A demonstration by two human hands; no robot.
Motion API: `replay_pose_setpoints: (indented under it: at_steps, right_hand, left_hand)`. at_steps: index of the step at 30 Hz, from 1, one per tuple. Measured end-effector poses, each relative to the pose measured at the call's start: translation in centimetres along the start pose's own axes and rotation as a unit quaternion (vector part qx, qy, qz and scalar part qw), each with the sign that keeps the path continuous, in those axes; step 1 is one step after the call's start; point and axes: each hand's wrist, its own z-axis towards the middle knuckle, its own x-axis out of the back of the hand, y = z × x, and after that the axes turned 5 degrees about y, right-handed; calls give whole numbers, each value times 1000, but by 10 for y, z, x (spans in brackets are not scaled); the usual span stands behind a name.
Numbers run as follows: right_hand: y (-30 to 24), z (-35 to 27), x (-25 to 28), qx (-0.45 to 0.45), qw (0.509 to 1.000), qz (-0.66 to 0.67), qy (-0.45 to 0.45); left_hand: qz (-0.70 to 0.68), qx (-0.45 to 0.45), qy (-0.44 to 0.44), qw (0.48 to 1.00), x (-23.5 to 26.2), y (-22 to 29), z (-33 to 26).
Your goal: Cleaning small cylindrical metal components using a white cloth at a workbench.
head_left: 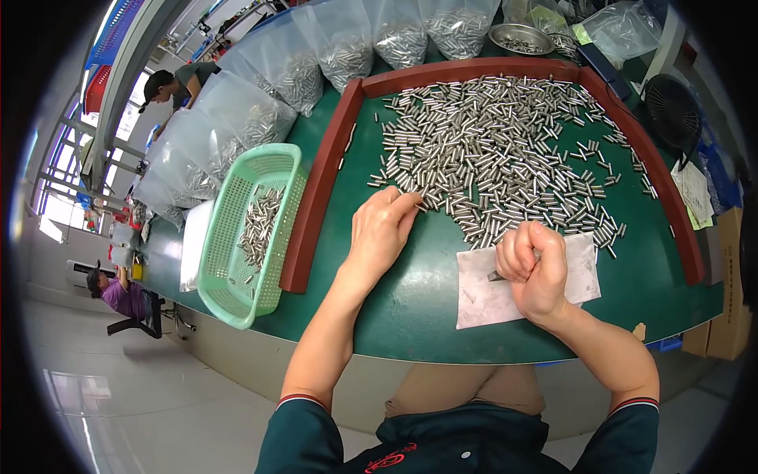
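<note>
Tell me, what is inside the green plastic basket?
The green basket holds a small heap of metal pins. Much of its perforated bottom is bare. Its near wall hides the closest corner.

A single head-worn fisheye camera supplied the view; it sat above the person's torso and looked steeply down and forward across the green table (410, 316). The forearms entered from the lower edge, with the left hand (379, 237) and right hand (537, 272) close to the lens near the centre of the frame. The spread of metal pins (497, 142) lay slightly farther off, the row of plastic bags (347, 47) at the far side. Straight edges, such as the red-brown border strip (316, 189), bent toward the rim, and a dark circular vignette closed the corners. No second view was supplied, so no overlap existed
</note>
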Motion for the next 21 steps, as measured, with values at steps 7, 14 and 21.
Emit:
replay_pose_setpoints:
  at_steps: [7,14,21]
  right_hand:
    - [1,1,4,-7,1000,2,2]
    - [-3,2,2,-14,1000,4,-10]
    - [-1,3,4,-14,1000,12,-6]
  left_hand:
    - [-24,-70,-85,994,7,1,2]
    - [13,-100,-97,990,1,12,4]
    - [-215,19,-51,975,-7,21,-4]
